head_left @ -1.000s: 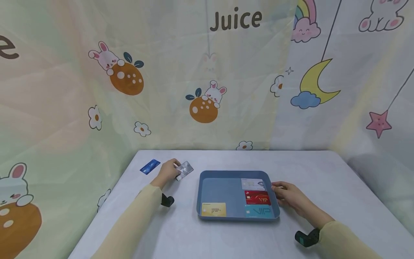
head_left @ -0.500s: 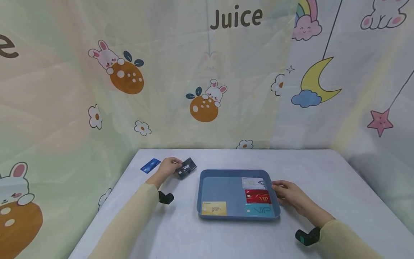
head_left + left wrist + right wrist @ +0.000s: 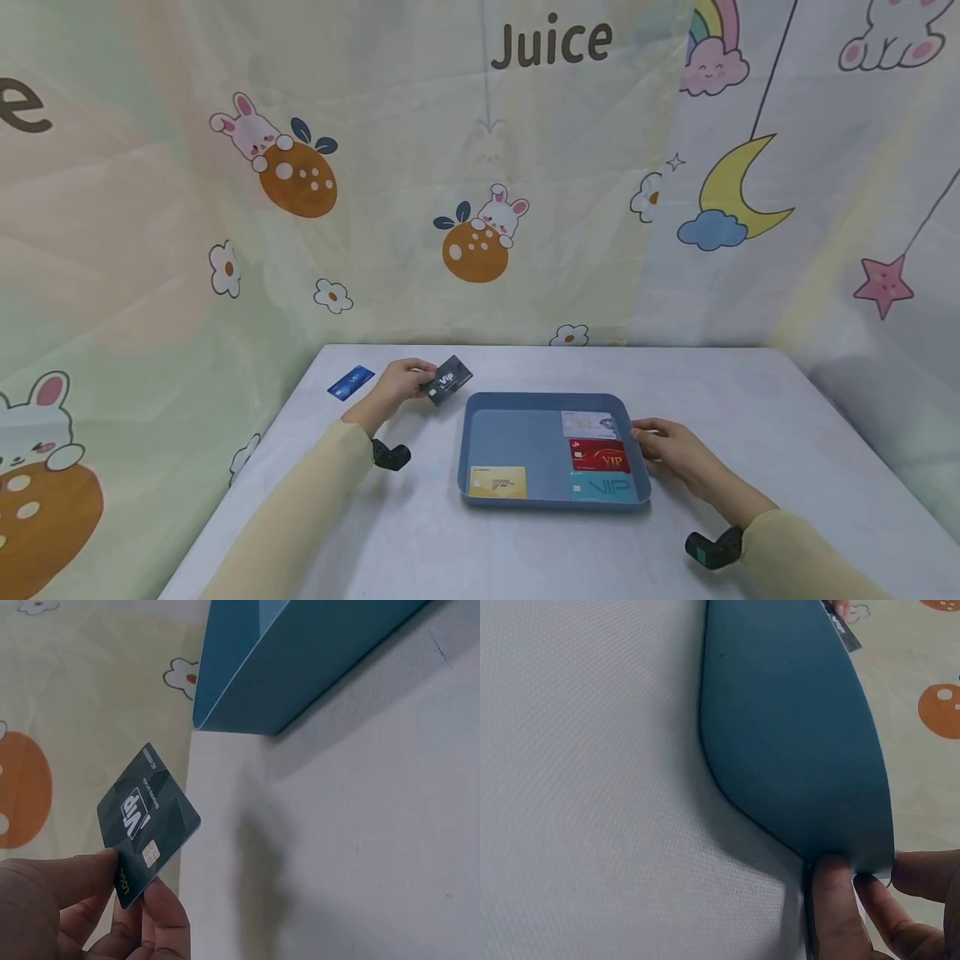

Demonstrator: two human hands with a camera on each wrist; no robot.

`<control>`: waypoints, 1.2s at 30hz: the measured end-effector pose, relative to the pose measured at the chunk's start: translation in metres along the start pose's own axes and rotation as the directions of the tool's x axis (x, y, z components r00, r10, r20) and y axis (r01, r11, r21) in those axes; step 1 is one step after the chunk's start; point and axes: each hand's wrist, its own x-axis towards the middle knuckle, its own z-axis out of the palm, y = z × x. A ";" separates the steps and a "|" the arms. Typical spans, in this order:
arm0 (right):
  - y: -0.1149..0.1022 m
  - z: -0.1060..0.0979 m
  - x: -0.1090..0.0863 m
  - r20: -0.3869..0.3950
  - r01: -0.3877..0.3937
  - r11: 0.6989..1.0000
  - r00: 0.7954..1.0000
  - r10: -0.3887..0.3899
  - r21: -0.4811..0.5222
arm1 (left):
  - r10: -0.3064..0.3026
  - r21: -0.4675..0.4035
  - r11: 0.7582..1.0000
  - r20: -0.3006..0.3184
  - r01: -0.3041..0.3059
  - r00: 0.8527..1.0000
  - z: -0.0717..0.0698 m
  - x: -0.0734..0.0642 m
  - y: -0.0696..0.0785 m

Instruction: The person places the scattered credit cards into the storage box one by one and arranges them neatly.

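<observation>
My left hand (image 3: 405, 381) pinches a black VIP card (image 3: 450, 380) by its lower left end, thumb on one face and fingers behind. In the left wrist view the black card (image 3: 146, 817) hangs tilted over the white tabletop, apart from the tray wall (image 3: 262, 682). A blue tray (image 3: 517, 400) lies flat on the table. My right hand (image 3: 675, 452) holds its right side, with fingers (image 3: 832, 900) against the outer wall and another fingertip at the rim. Inside the tray lie a white card (image 3: 588, 425), a red VIP card (image 3: 597, 456), a teal card (image 3: 600, 486) and a gold card (image 3: 497, 482).
A blue card (image 3: 351, 382) lies on the white table (image 3: 555, 558) near its back left corner. A fabric backdrop (image 3: 390, 175) printed with rabbits stands behind the table and along both sides. A dark camera is strapped to each wrist.
My left hand has moved right and slightly back with the black card, which now sits closer to the tray. Its silvery glare has gone. The right hand and tray stay in place.
</observation>
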 end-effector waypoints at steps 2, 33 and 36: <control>0.001 0.000 0.000 -0.001 -0.005 1.000 1.000 0.005 0.003 | 0.010 -0.007 1.000 0.010 -0.010 1.000 0.003 -0.001 0.002; 0.003 0.001 0.001 0.000 0.002 1.000 1.000 -0.002 -0.002 | 0.061 -0.053 0.997 0.116 -0.055 0.991 0.035 -0.008 0.016; 0.003 0.000 0.001 -0.002 -0.001 1.000 1.000 0.001 -0.001 | 0.071 -0.026 0.997 0.128 -0.068 0.989 0.039 -0.010 0.017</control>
